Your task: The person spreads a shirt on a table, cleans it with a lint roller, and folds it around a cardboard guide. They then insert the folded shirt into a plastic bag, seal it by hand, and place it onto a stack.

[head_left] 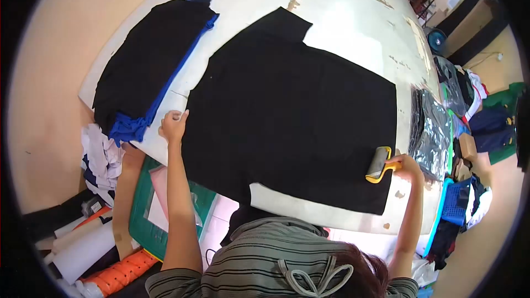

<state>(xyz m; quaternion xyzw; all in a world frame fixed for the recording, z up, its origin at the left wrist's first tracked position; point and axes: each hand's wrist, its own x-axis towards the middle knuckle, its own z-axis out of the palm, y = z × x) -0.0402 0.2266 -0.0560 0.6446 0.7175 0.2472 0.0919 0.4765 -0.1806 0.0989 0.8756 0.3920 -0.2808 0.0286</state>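
Note:
A black short-sleeved T-shirt (292, 110) lies spread flat over the white table. My right hand (407, 166) is closed around the yellow handle of a lint roller (379, 164), whose grey cylinder rests on the shirt near its lower right part. At the shirt's left edge, my left hand (173, 126) has its fingers curled together, the thumb at the fabric; it appears to pinch the edge. To the left lies a pile of black garments (149, 58) with blue cloth (130, 127) showing along its side.
Clear plastic-wrapped dark garments (430, 132) lie along the table's right side. A blue basket (457, 201) with clothes stands beyond it. Under the left edge are a green crate (144, 209), an orange wrapped roll (124, 272) and white rolls (83, 256). The white tabletop (353, 27) has worn brown patches.

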